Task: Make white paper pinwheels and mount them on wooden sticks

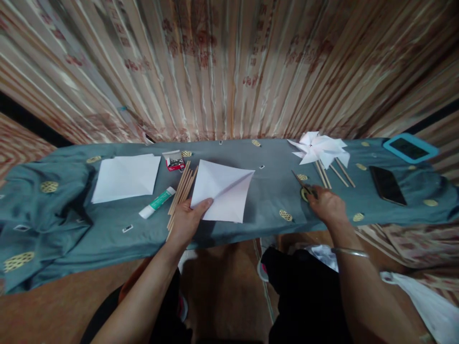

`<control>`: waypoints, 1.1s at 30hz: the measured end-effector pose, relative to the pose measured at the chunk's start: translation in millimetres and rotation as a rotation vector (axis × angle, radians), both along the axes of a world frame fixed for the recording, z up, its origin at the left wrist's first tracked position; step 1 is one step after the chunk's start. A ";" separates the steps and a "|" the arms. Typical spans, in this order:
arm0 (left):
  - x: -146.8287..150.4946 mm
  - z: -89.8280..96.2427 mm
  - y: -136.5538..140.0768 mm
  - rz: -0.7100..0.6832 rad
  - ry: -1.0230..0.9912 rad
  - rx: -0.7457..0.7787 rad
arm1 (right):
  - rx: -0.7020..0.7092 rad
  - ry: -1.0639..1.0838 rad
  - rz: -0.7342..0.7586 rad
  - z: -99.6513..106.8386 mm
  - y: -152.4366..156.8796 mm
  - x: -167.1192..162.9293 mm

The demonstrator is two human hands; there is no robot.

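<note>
My left hand [190,217] pinches the near left edge of a square sheet of white paper [229,191], thumb on top. Crease lines run across the sheet. At the right, my right hand [327,204] has its fingers closed on the handles of a pair of scissors [304,191], whose blades point away to the left. Under and beside the left hand lie several thin wooden sticks [182,186]. Finished paper pinwheels [319,148] on sticks rest beyond the right hand.
A stack of white paper [125,179], a green-and-white glue tube [157,203] and a small red box of metal pins [174,161] lie to the left. A phone [387,185] and a blue-framed device [410,147] are at the right. Behind the cloth-covered table [265,205] hangs a curtain [229,71].
</note>
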State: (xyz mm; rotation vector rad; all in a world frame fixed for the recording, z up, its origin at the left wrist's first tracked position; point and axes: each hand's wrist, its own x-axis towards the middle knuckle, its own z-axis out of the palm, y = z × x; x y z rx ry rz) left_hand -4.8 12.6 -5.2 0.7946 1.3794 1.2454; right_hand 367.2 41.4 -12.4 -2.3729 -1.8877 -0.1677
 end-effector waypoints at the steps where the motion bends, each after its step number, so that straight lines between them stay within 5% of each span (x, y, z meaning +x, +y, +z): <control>1: -0.8 0.2 0.6 0.004 0.006 0.014 | -0.016 -0.012 0.012 -1.8 0.9 1.8; 12: -22.8 -12.2 12.7 0.053 0.132 0.183 | -0.071 -0.103 0.039 -3.3 2.0 -13.4; 19: -27.3 5.1 15.0 0.078 0.262 0.193 | -0.060 0.160 0.132 3.6 -1.2 -55.6; 21: -30.0 7.3 15.8 0.103 0.279 0.195 | -0.037 0.355 0.183 3.4 -0.3 -75.8; 27: -42.0 11.7 17.8 0.225 0.296 0.217 | -0.198 1.424 0.225 6.5 -4.1 -132.3; 33: -52.8 16.4 16.1 0.261 0.232 0.250 | -0.416 1.866 0.075 14.7 -23.7 -161.3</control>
